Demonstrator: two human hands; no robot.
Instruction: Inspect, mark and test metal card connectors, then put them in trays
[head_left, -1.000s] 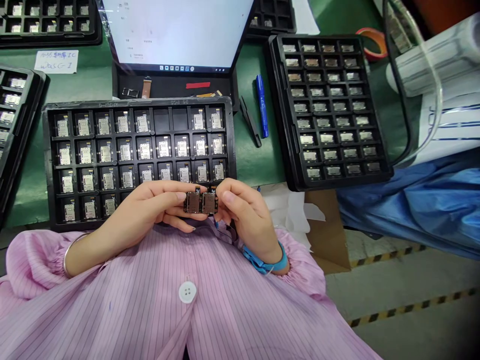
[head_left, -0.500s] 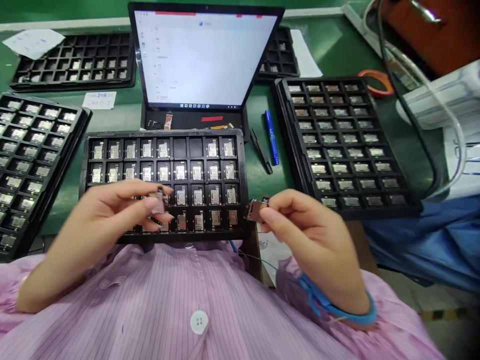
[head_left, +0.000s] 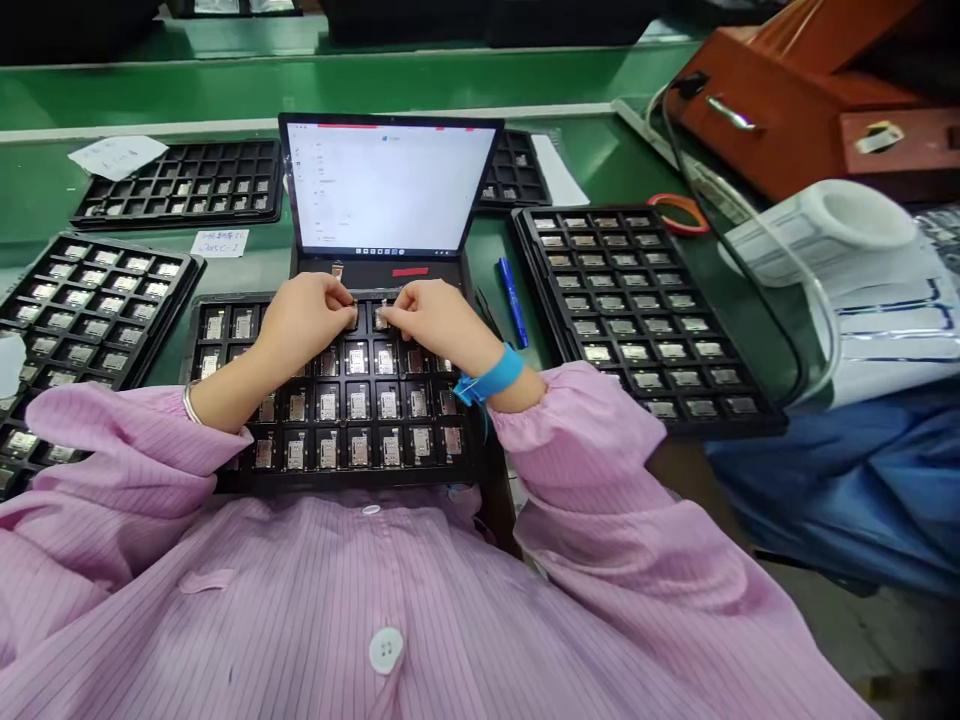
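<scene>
A black compartment tray [head_left: 345, 481] lies before me, its pockets holding small circuit boards with silver card slots. Over its back row my left hand [head_left: 304, 315] pinches one such circuit board [head_left: 353, 318] between thumb and fingertips, at a back-row pocket. Just to the right, my right hand [head_left: 439, 320] grips another small circuit board [head_left: 381, 317] at the neighbouring pocket. Both boards are partly covered by the fingers, so I cannot tell whether they rest on the pocket floors. My left hand and forearm hide several pockets at the tray's left.
Behind the tray stands an open laptop [head_left: 394, 185]. Filled trays lie at the left [head_left: 97, 300] and right [head_left: 630, 300]. A blue marker [head_left: 513, 302] and dark tweezers [head_left: 489, 313] lie between. Orange tape [head_left: 679, 214], a cable and a white roll [head_left: 825, 235] are farther right.
Both hands have moved forward and inward from the tray's front and right side to its back row, each carrying a circuit board. The camera view has tilted up.
</scene>
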